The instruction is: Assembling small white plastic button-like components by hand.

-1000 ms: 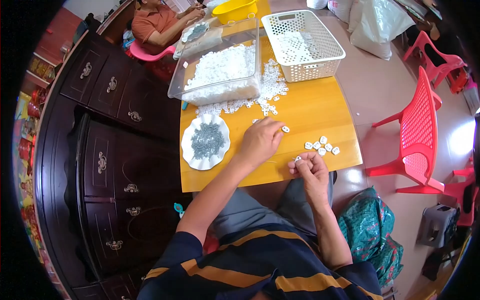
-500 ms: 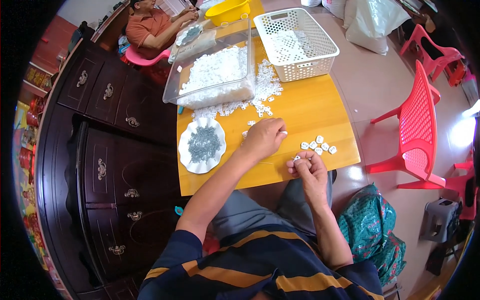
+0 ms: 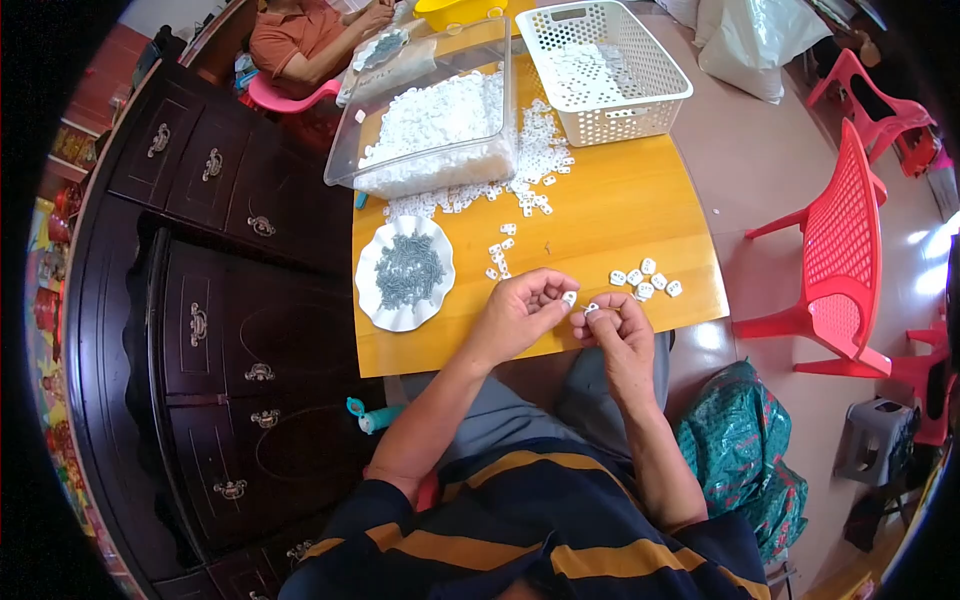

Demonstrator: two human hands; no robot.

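Note:
My left hand (image 3: 522, 312) pinches a small white plastic piece (image 3: 569, 298) between thumb and fingertips, above the table's front edge. Close beside it, my right hand (image 3: 624, 335) is closed on another small white piece (image 3: 592, 309), with a thin pin-like thing, perhaps a screw, sticking out of it toward the left. Several finished-looking white pieces with dark marks (image 3: 647, 267) lie in a group beyond my right hand. Loose white pieces (image 3: 508, 229) are spread past my left hand. A scalloped white plate (image 3: 371, 312) full of grey screws (image 3: 408, 270) stands to the left.
On the wooden table (image 3: 640, 215), a clear bin (image 3: 345, 150) heaped with white pieces and a perforated white basket (image 3: 625, 125) stand at the back. A person in an orange shirt (image 3: 290, 45) sits far left. Dark drawers (image 3: 200, 270) line the left; red chairs (image 3: 840, 240) stand right.
My left hand has come back toward me and turned, bringing its white piece close to the right hand's piece. The right hand has barely moved. The view has shifted slightly.

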